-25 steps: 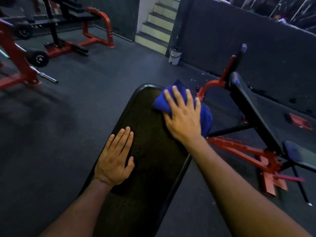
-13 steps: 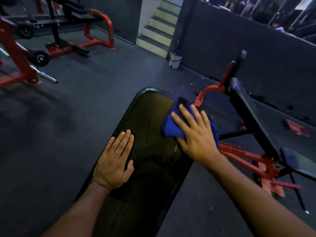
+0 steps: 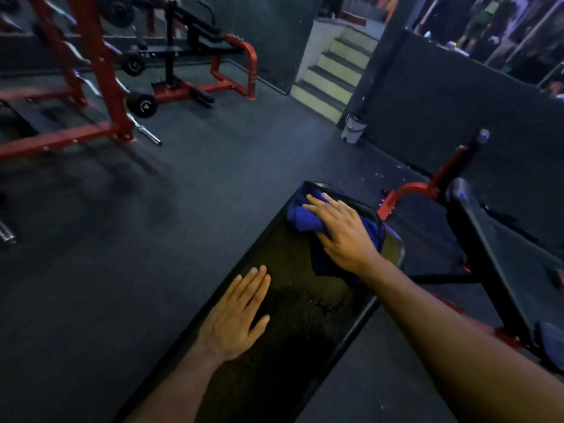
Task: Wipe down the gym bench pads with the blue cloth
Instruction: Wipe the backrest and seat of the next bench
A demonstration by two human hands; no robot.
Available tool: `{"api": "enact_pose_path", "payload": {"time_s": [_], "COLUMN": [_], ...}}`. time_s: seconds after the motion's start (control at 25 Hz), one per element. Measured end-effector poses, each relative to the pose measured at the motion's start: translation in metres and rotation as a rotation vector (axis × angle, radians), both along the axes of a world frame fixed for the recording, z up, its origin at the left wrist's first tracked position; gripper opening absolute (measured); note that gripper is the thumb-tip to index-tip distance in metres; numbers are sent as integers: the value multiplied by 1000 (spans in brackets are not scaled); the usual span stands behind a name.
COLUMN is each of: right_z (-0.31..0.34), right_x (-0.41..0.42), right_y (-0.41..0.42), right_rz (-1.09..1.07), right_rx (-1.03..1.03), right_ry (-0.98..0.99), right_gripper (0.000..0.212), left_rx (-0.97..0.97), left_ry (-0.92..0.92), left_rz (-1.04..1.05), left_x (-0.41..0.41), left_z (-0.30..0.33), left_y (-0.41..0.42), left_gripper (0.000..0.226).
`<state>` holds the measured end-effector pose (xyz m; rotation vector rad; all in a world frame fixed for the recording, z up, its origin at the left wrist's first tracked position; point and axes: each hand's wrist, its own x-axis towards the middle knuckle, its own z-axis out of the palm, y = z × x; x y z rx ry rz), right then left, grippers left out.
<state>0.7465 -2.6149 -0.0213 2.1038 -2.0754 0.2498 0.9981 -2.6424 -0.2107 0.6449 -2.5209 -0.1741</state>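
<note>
Two hands: both lie on the black bench pad, as they did half a second ago.
Left hand: nearest, flat on the pad's left side, fingers straight and close together, thumb angled out to the right; unmoved since the earlier frames.
Droplets: small wet specks on the pad just right of the left fingertips.
Right hand: palm down on the blue cloth, fingers spread and straight, pressing rather than pinching.
Cloth: bunched under and beyond the right fingers at the pad's far end; half a second ago it sat at the right edge, so it has moved forward and left.
Second bench: right of the right hand, angled, on a red frame.
Bucket: far beyond the fingertips, by the stairs.
Red rack: far left; more of it shows now than before.
</note>
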Motion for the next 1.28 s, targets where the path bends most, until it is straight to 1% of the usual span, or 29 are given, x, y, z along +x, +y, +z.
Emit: {"api": "enact_pose_path", "payload": {"time_s": [0.08, 0.16, 0.2, 0.28, 0.36, 0.48, 0.56, 0.64, 0.72, 0.76, 0.8, 0.84, 0.92, 1.0, 1.04, 1.12, 1.24, 1.28], "right_z": [15, 22, 19, 7, -11, -47, -55, -51, -31, -17, 0, 16, 38, 39, 28, -1, -37, -44], "right_x": [-29, -49, -47, -22, 17, 60, 75, 84, 88, 83, 75, 64, 25, -8, -12, 1, 46, 63], "right_y": [3, -12, -24, -47, -60, -55, -52, -50, -45, -41, -36, -32, -27, -25, -25, -28, -21, -14], "right_rz": [16, -51, -101, -159, -105, 105, 137, 136, 134, 132, 129, 114, 69, -20, -65, -57, 102, 123], "right_rx": [-16, 8, 19, -2, -26, 19, 83, 132, 207, 210, 170, 92, -62, -91, -95, -90, 7, 56], "right_ry": [-60, -54, -18, 117, 203, 160, 28, -228, -536, -635, -665, -615, -366, -215, -187, -175, -257, -321], "right_gripper": [56, 57, 59, 61, 60, 55, 54, 52, 46, 44, 44, 47, 58, 66, 67, 66, 66, 66], "left_rx": [-31, -46, -38, -13, -23, 0, -11, -25, -16, -17, -16, -10, 8, -4, -7, 7, -2, 2], "left_ry": [-35, -40, -36, -23, -12, 10, 39, 59, 78, 85, 81, 72, 52, 45, 45, 39, 55, 63], "left_rz": [-24, -20, -25, -47, -53, -61, -58, -56, -74, -79, -82, -82, -78, -72, -75, -74, -63, -64], "left_x": [13, 9, 8, 7, 8, 9, 7, 6, 8, 8, 7, 7, 9, 8, 7, 7, 4, 5], "left_z": [-14, -24, -24, -28, -28, -32, -33, -34, -32, -31, -31, -30, -31, -31, -31, -33, -32, -32], "left_y": [4, -4, -5, -3, -5, -4, -6, -7, -6, -6, -6, -5, -6, -7, -6, -7, -4, -4], "left_gripper": [82, 84, 84, 83, 81, 77, 72, 70, 69, 70, 71, 73, 76, 77, 77, 76, 76, 76]}}
